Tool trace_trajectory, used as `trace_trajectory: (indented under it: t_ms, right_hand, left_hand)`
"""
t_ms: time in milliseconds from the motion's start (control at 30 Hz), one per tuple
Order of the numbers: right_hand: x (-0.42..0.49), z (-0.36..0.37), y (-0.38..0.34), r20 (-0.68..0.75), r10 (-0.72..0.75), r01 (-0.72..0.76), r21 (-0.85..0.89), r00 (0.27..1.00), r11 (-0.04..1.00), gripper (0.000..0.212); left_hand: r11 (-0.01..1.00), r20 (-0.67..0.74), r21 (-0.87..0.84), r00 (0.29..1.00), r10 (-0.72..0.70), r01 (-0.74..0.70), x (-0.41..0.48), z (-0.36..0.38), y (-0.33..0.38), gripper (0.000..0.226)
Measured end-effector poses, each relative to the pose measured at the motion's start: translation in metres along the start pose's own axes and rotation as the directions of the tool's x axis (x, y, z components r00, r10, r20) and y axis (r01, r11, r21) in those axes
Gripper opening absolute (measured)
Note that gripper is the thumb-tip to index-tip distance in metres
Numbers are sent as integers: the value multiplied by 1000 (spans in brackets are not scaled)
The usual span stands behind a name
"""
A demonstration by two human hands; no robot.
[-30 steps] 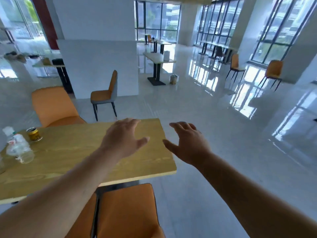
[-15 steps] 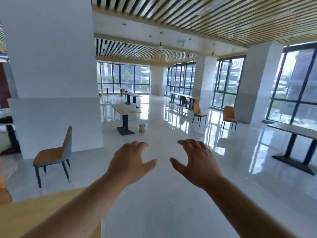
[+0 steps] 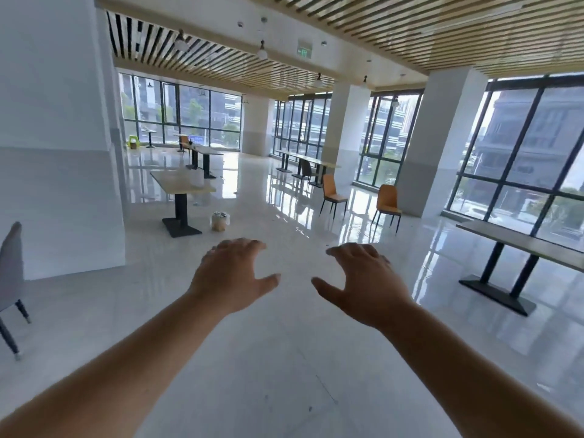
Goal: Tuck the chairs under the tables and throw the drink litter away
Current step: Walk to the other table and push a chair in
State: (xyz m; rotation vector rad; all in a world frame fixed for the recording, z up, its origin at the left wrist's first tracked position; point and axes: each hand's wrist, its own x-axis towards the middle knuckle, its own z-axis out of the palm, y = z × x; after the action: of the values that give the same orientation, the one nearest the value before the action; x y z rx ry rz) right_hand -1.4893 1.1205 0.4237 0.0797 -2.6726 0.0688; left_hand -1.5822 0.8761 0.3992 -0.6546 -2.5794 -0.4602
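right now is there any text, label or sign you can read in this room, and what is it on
None can be read.
Green ceiling sign: a lit exit-type sign, marks too blurred to read.
Window glass: faint pale marks, too blurred to read.
Small bin on the floor: no legible label.
Both hands are open and empty.

- glossy white floor (image 3: 284, 358), super reflective
- small bin (image 3: 220, 220) sits on it just beside a pedestal table (image 3: 181, 182)
- two orange chairs (image 3: 332, 193) stand loose near the windows
- grey chair (image 3: 11, 279) at the left edge
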Motion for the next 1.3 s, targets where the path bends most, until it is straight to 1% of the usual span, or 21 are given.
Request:
trace_trajectory:
  t_ms: [67, 133, 200, 267, 367, 467, 500, 567, 633, 733, 833, 967, 1067, 1133, 1200, 1300]
  right_hand:
    - [50, -4, 15, -60, -10, 10, 0, 998, 1000, 77]
    - [98, -5, 25, -141, -18, 24, 39, 990, 999, 77]
    - [148, 2, 31, -228, -46, 66, 77, 973, 995, 75]
    - [199, 21, 32, -278, -100, 130, 90, 955, 987, 73]
    - [281, 71, 22, -262, -194, 232, 121, 945, 965, 74]
    - [364, 137, 4, -219, -317, 354, 161, 923, 921, 70]
    - [391, 160, -4, -189, -339, 375, 202, 922, 905, 71]
    - [445, 203, -23, -115, -363, 380, 301, 925, 875, 75]
    - [499, 243, -52, -60, -415, 410, 340, 908, 846, 75]
    - [571, 296, -116, -25, -543, 507, 396, 839, 765, 73]
    - [622, 345, -194, -18, -666, 600, 450, 746, 661, 75]
    - [686, 415, -299, -51, -768, 698, 458, 638, 550, 73]
    - [739, 469, -364, -2, -812, 724, 454, 584, 519, 74]
    - [780, 495, -399, 50, -833, 738, 438, 550, 514, 73]
    - [830, 512, -425, 66, -833, 738, 431, 549, 520, 73]
    - [915, 529, -460, 6, -799, 711, 452, 601, 538, 70]
  left_hand:
    - [999, -60, -10, 998, 33, -34, 58, -7, -5, 79]
    - [998, -113, -8, 991, 66, -67, 111, -15, -10, 80]
    - [995, -187, -5, 978, 92, -95, 158, -16, -19, 79]
    - [995, -237, 0, 967, 94, -97, 193, -6, -35, 76]
    - [999, -214, 41, 976, 24, -16, 234, 27, -80, 75]
    - [988, -180, 115, 980, -86, 108, 268, 60, -149, 66]
    - [976, -165, 154, 978, -127, 153, 278, 68, -175, 63]
    - [942, -119, 216, 964, -237, 258, 291, 79, -229, 65]
    - [889, -99, 246, 922, -373, 386, 299, 84, -284, 69]
    - [803, -151, 245, 840, -521, 543, 308, 80, -358, 66]
    - [721, -252, 268, 768, -588, 639, 310, 77, -426, 64]
    - [647, -285, 204, 677, -678, 734, 311, 88, -540, 65]
    - [602, -272, 140, 615, -740, 786, 317, 107, -631, 64]
    - [563, -214, 132, 579, -787, 815, 328, 120, -685, 65]
    - [544, -171, 136, 561, -810, 828, 350, 123, -736, 65]
    - [562, -224, 131, 577, -786, 816, 401, 113, -809, 65]
